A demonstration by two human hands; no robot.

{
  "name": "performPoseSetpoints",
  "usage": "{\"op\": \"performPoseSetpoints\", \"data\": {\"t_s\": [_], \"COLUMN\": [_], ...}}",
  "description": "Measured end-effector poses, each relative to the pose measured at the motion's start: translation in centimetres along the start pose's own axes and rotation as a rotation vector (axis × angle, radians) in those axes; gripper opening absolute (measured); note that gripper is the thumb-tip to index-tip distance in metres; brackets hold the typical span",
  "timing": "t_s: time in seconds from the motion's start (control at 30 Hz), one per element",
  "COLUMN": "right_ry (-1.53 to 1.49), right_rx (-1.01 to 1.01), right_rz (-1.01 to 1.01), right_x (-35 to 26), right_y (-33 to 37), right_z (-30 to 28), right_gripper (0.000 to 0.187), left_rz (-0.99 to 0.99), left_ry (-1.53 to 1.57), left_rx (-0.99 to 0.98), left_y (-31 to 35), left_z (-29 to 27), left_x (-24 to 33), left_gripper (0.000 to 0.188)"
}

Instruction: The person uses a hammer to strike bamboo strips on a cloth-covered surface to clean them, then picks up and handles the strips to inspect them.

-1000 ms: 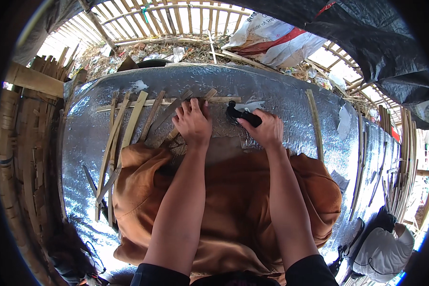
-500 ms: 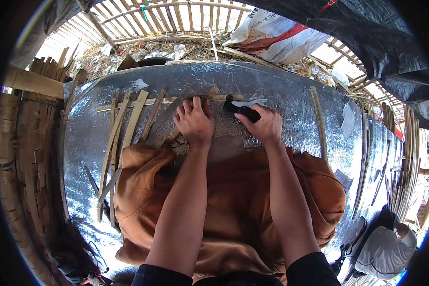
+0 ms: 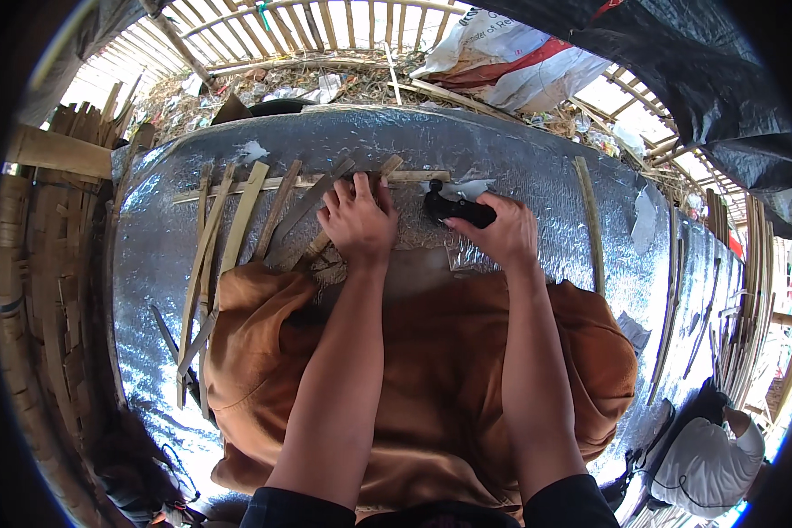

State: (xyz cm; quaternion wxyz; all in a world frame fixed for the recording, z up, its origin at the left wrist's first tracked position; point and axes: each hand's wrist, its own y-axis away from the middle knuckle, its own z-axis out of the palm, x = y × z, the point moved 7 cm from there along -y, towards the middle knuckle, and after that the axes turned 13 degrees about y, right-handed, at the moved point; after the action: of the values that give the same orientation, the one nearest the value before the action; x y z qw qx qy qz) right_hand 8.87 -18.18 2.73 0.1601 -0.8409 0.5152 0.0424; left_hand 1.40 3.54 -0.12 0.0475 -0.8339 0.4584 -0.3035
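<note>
My left hand [image 3: 357, 224] is closed over a slanting bamboo strip [image 3: 389, 165], its fingers bent and the strip coming out between index finger and thumb. A long thin bamboo strip [image 3: 299, 183] lies crosswise beyond it. Beside the fingers, on the left, rests a flat grey strip [image 3: 304, 216] like a blade. In my right hand [image 3: 506, 229] is a black hand tool [image 3: 458, 209] with a rounded knob at its far left end; its exact kind is unclear. Brown cloth [image 3: 431, 378] lies bunched under my forearms.
Several bamboo strips [image 3: 245, 216] fan out on the left of the silvery foil surface [image 3: 352, 132]; another strip [image 3: 590, 224] lies on the right. Stacked bamboo [image 3: 62, 290] stands at far left. A person in a light shirt [image 3: 708, 466] sits at lower right. A white sack [image 3: 510, 66] lies beyond.
My right hand has shifted slightly right and nearer, carrying the black tool with it. The left hand stays nearly in place on the bamboo strip.
</note>
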Motion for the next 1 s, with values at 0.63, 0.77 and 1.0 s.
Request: {"op": "performPoseSetpoints", "data": {"t_s": [0.63, 0.77, 1.0], "right_ry": [-0.031, -0.036, -0.054], "right_rx": [-0.012, -0.005, -0.034], "right_rz": [0.009, 0.011, 0.022], "right_x": [-0.1, 0.0, 0.2], "right_y": [-0.9, -0.9, -1.1], "right_z": [0.8, 1.0, 1.0], "right_gripper": [0.053, 0.053, 0.052], "left_rz": [-0.022, -0.034, 0.005], "left_ry": [0.004, 0.005, 0.024], "left_rx": [-0.041, -0.068, -0.035], "left_y": [-0.2, -0.3, -0.2], "left_z": [0.1, 0.0, 0.0], "left_x": [-0.1, -0.2, -0.1], "left_gripper": [0.031, 0.031, 0.031]}}
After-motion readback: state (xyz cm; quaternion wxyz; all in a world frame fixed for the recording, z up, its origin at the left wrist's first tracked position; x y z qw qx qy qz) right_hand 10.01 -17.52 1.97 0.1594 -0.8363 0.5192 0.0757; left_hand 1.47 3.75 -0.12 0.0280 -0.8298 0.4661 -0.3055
